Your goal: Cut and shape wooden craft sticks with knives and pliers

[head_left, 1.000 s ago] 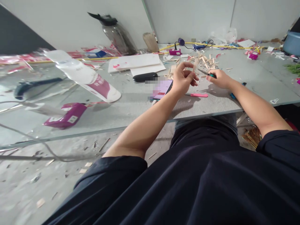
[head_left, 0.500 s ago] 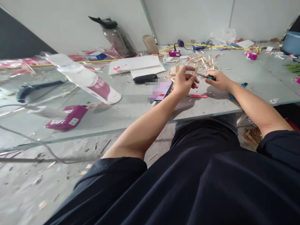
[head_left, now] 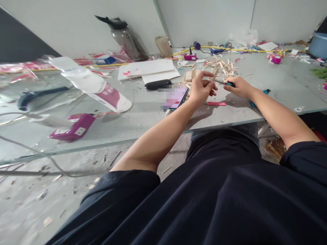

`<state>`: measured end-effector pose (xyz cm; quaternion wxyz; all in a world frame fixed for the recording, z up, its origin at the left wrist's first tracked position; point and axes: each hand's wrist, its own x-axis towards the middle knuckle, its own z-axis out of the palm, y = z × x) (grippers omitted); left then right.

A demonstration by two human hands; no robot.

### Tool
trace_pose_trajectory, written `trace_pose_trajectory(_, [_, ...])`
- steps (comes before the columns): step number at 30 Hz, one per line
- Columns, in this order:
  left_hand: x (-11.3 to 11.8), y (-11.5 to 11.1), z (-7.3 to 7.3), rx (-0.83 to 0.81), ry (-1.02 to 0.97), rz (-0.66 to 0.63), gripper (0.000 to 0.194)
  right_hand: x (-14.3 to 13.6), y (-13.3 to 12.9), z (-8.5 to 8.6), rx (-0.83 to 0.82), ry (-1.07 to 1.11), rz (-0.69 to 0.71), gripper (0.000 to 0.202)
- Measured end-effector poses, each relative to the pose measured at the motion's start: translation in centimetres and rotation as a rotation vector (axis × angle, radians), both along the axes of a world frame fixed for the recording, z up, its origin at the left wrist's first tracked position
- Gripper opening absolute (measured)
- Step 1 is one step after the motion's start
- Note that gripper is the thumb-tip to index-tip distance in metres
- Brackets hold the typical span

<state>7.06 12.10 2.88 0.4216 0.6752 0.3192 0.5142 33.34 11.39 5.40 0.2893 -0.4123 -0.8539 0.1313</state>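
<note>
Just past the pink tool (head_left: 216, 103), the left hand (head_left: 200, 87) pinches a wood strip (head_left: 216, 73), other fingers loose, and the right hand (head_left: 238, 87) wraps round a pointed tool (head_left: 230, 84), so keeping the strip still and fingertips off the point seems best.

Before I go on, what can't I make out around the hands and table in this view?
In the head view:
Wooden strip: lower end hidden by the left hand.
Teal-and-black-handled tool: rear of handle hidden in the right hand; tip contact with the strip too small to tell.
Blue item: partly hidden by the right forearm.
Phone: left part obscured by pixelation.
Blue basin: cut off by the right edge.
</note>
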Motion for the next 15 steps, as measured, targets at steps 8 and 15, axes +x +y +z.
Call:
trace_pose_trajectory(8, [-0.08,0.30,-0.27,0.036,0.043,0.045,0.033,0.01,0.02,-0.11,-0.001,0.014,-0.008,0.084])
trace_pose_trajectory(15, [0.05,0.02,0.02,0.024,0.041,0.053,0.029,0.24,0.52,-0.50,0.002,0.012,-0.007,0.075])
